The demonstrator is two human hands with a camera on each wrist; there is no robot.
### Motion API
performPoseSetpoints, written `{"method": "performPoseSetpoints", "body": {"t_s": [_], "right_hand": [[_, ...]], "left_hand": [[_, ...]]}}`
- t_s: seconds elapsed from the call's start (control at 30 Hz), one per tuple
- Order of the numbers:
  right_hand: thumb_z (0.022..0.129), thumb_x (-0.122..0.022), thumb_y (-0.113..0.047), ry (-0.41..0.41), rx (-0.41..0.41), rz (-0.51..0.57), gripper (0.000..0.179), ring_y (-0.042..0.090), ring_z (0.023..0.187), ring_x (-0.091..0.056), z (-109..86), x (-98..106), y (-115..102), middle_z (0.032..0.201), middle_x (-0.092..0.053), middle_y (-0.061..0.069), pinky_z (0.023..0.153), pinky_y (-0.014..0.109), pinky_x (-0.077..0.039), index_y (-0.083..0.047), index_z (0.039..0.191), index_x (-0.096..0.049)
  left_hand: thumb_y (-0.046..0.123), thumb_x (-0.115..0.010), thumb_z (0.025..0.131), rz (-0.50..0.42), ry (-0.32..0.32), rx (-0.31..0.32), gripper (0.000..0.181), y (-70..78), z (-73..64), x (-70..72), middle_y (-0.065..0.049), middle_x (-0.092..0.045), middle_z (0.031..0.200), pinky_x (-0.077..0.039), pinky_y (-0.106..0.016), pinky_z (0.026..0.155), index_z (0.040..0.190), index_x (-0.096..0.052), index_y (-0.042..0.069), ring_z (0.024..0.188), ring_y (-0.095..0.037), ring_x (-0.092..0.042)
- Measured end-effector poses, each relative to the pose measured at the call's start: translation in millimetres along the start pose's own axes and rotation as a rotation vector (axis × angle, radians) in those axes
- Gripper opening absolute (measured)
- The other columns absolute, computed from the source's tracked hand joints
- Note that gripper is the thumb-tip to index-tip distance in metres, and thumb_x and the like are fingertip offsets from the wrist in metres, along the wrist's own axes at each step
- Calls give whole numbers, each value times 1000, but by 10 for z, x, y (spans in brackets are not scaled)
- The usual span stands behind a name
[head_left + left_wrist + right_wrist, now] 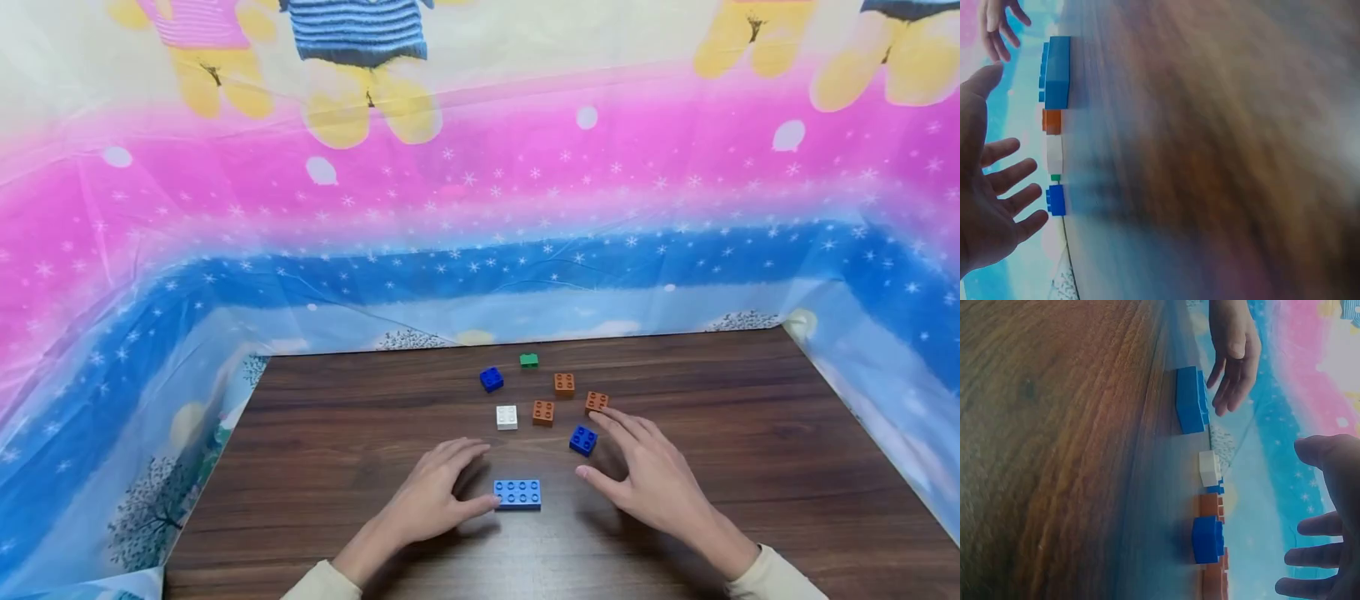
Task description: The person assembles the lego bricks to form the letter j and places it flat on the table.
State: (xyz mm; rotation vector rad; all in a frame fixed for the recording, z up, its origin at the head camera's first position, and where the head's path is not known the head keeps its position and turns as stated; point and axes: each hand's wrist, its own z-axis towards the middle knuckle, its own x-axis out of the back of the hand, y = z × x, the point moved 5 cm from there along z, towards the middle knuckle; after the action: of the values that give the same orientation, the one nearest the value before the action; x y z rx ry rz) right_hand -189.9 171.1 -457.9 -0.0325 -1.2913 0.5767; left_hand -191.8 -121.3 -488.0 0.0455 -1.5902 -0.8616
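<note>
A long light blue building brick (517, 495) with two rows of studs lies on the table between the two hands. My left hand (431, 492) hovers at its left with fingers spread, the thumb tip close by the brick's left end; whether it touches, I cannot tell. Over the table to the right, my right hand (660, 479) has its fingers extended and holds nothing. Its thumb and forefinger are near a dark blue brick (582, 440) and an orange brick (597, 403). In the right wrist view, the right hand (1329, 519) stands apart from the bricks.
Farther back on the wooden table (337, 417) lie a white brick (507, 417), two more orange bricks (543, 412), another dark blue brick (491, 379) and a small green brick (528, 360). A patterned cloth (480, 192) hangs behind and along the sides.
</note>
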Motion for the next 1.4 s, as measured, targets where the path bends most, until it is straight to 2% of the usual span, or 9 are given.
{"method": "performPoseSetpoints", "body": {"t_s": [0.2, 0.4, 0.63, 0.83, 1.1, 1.4], "right_hand": [[87, -75, -57, -4, -11, 41, 75, 40, 129, -55, 2, -72, 0, 143, -59, 14, 102, 64, -43, -14, 145, -57], [84, -79, -54, -35, -53, 64, 72, 40, 126, -58, -8, -155, 26, 138, -62, 15, 100, 65, -44, -14, 141, -61], [82, -83, -51, -40, -72, 71, 71, 41, 125, -58, 28, -225, 56, 138, -63, 16, 100, 65, -44, -13, 139, -63], [82, -83, -48, -33, -89, 89, 69, 41, 123, -60, 67, -262, 92, 136, -64, 17, 98, 65, -45, -12, 138, -64], [82, -85, -44, -20, -93, 128, 65, 37, 111, -67, 104, -290, 142, 126, -68, 18, 92, 59, -51, -7, 133, -66], [84, -84, -39, -40, -124, 149, 56, 30, 103, -69, 145, -357, 227, 116, -72, 12, 86, 53, -54, -7, 127, -69]], "left_hand": [[61, -68, 91, -16, -36, -41, 76, 78, 78, -64, -5, -52, 151, -30, -62, 114, 150, -52, 16, 144, -32, -42], [53, -72, 91, 19, -64, -53, 68, 141, 151, -173, -3, -59, 145, -37, -55, 112, 144, -57, 15, 135, -26, -52], [50, -76, 89, 46, -52, -56, 61, 172, 204, -246, 0, -64, 137, -40, -51, 111, 138, -63, 16, 129, -22, -57], [45, -80, 87, 53, -26, -91, 55, 200, 224, -258, 2, -69, 128, -45, -44, 104, 131, -67, 14, 118, -17, -61], [42, -79, 88, 81, -32, -141, 41, 230, 253, -256, 7, -72, 110, -48, -31, 90, 120, -74, 17, 98, -8, -61], [43, -79, 89, 87, -45, -126, 40, 234, 281, -255, 6, -73, 109, -50, -31, 89, 120, -75, 17, 100, -8, -62]]}}
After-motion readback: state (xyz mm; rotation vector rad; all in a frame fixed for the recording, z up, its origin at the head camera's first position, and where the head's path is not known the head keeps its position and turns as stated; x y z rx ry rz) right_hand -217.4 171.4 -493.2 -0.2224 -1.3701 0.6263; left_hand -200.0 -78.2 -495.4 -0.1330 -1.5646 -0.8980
